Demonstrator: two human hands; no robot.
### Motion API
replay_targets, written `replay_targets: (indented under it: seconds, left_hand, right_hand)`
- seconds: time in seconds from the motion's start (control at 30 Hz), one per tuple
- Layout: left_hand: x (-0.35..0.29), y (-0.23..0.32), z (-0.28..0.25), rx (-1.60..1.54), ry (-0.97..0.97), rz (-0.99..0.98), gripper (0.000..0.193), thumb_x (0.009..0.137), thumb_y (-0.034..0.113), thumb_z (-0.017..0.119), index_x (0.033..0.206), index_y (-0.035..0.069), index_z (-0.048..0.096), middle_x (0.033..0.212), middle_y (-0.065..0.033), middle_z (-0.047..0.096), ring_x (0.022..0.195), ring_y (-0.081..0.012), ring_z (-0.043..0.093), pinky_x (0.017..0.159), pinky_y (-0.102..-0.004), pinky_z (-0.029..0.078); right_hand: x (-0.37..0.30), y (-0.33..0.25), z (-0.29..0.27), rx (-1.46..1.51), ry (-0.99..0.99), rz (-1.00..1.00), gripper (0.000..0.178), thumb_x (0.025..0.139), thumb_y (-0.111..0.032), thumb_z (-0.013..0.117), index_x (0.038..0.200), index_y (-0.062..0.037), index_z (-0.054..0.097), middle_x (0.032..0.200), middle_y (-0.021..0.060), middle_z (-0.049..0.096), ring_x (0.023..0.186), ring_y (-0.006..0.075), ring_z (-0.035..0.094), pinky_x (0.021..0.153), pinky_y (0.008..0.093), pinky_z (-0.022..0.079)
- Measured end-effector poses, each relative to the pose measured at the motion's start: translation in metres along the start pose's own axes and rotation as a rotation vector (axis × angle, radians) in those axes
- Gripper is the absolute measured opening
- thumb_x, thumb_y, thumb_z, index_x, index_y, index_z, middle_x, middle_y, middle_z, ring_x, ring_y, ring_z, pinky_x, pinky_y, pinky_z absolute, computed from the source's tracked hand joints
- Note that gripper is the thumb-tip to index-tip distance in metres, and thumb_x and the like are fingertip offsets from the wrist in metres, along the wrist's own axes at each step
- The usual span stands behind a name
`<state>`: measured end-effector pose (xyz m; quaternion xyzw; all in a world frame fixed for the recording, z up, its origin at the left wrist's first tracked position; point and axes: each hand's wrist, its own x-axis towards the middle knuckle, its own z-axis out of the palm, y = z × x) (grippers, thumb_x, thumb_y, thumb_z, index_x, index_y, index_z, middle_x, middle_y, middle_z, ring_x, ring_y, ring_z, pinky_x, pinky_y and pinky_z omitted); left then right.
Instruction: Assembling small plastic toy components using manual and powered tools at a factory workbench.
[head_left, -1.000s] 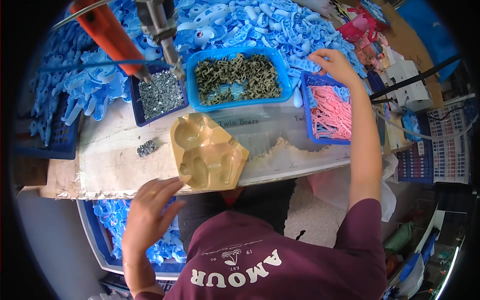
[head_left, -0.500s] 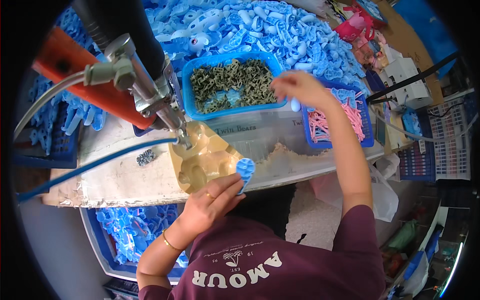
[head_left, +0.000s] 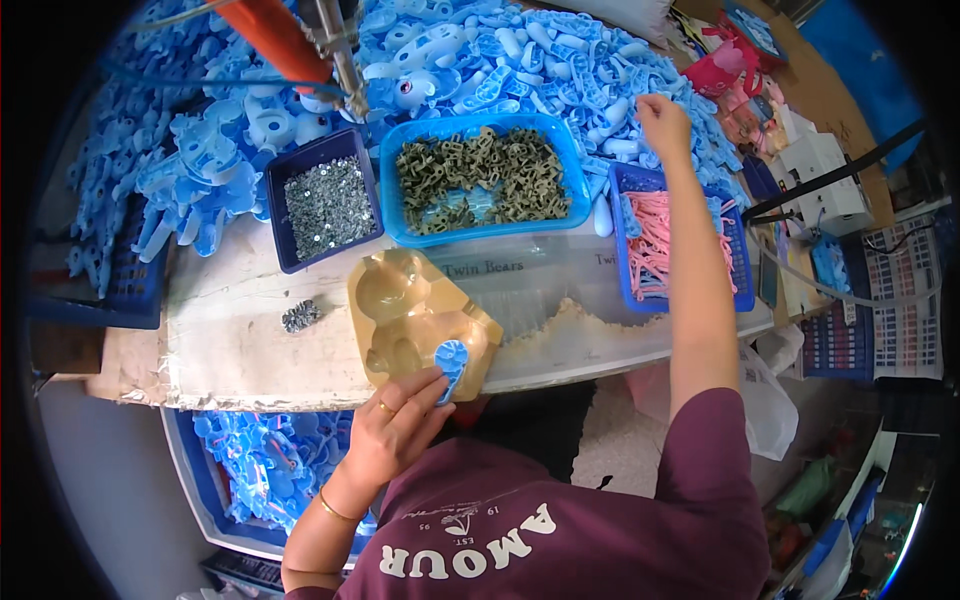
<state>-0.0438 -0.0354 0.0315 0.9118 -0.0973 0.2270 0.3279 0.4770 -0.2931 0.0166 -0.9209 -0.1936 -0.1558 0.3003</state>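
Observation:
My left hand [head_left: 400, 418] grips a small blue plastic piece [head_left: 451, 358] with a ribbed, hollow face. It holds this piece over the front corner of a tan moulded fixture [head_left: 392, 295]. My right hand [head_left: 665, 128] is out over the far right of a big heap of blue plastic parts [head_left: 570, 70]. Its fingers are curled together, and whatever may be between them is hidden. Below that forearm stands a blue basket [head_left: 743, 290] of pink and blue strips [head_left: 655, 240], partly covered by the arm.
A bright blue tray [head_left: 480, 236] holds grey-green parts; a dark bin [head_left: 287, 262] beside it holds small metal pieces. A small metal cluster [head_left: 300, 316] lies left of the fixture. An orange tool [head_left: 275, 45] with a metal shaft hangs above. More blue parts fill a bin [head_left: 190, 480] below.
My right hand has gone from the grey-green parts' tray to the blue heap, farther away. My left hand has brought the blue piece left over the fixture. The hanging tool has shifted up, uncovering the dark bin.

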Motion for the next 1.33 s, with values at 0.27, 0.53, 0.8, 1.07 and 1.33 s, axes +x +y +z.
replay_targets:
  seconds: [0.27, 0.53, 0.8, 1.07, 1.33]
  left_hand:
    - [0.003, 0.000, 0.017, 0.046, -0.041, 0.052, 0.036, 0.082, 0.007, 0.081, 0.116, 0.002, 0.070, 0.115, -0.0105, 0.070, 0.092, -0.0269, 0.071, 0.076, -0.0353, 0.060]
    - [-0.013, -0.008, 0.036, 0.154, -0.036, 0.046, 0.039, 0.081, 0.008, 0.080, 0.117, 0.002, 0.069, 0.118, -0.0107, 0.067, 0.099, -0.0288, 0.069, 0.079, -0.0378, 0.057]
    - [-0.011, -0.015, 0.044, 0.209, -0.094, 0.077, 0.043, 0.085, 0.021, 0.079, 0.122, 0.003, 0.067, 0.122, -0.0095, 0.062, 0.115, -0.0285, 0.060, 0.105, -0.0447, 0.049]
    - [-0.028, -0.012, 0.035, 0.216, -0.006, 0.175, 0.042, 0.081, 0.012, 0.080, 0.121, 0.006, 0.069, 0.124, -0.0073, 0.067, 0.110, -0.0260, 0.065, 0.097, -0.0405, 0.053]
    - [-0.040, -0.023, -0.005, 0.213, 0.137, 0.175, 0.036, 0.079, 0.013, 0.081, 0.114, 0.009, 0.070, 0.115, -0.0046, 0.068, 0.106, -0.0227, 0.066, 0.096, -0.0383, 0.054]
  right_hand:
    - [-0.021, -0.021, 0.032, -0.262, 0.102, -0.303, 0.048, 0.089, -0.038, 0.073, 0.123, -0.0048, 0.070, 0.112, 0.0201, 0.074, 0.092, 0.0405, 0.072, 0.086, 0.0454, 0.056]
    - [-0.025, -0.035, -0.027, 0.380, -0.018, 0.200, 0.040, 0.103, -0.028, 0.053, 0.127, 0.0003, 0.068, 0.114, 0.0113, 0.074, 0.095, 0.0277, 0.075, 0.080, 0.0360, 0.057]
    - [-0.116, -0.145, -0.076, 0.606, -0.683, -0.026, 0.031, 0.102, -0.020, 0.061, 0.129, -0.0059, 0.065, 0.098, 0.0036, 0.067, 0.081, 0.0098, 0.064, 0.073, 0.0261, 0.053]
    - [-0.229, -0.238, -0.025, 0.693, -1.180, -0.068, 0.028, 0.093, -0.007, 0.072, 0.117, -0.0023, 0.059, 0.093, 0.0000, 0.065, 0.080, 0.0069, 0.063, 0.068, 0.0232, 0.052]
    - [-0.264, -0.292, 0.042, 0.345, -0.800, -0.635, 0.023, 0.085, -0.015, 0.079, 0.104, -0.0049, 0.069, 0.098, 0.0155, 0.067, 0.095, 0.0307, 0.070, 0.081, 0.0395, 0.055]
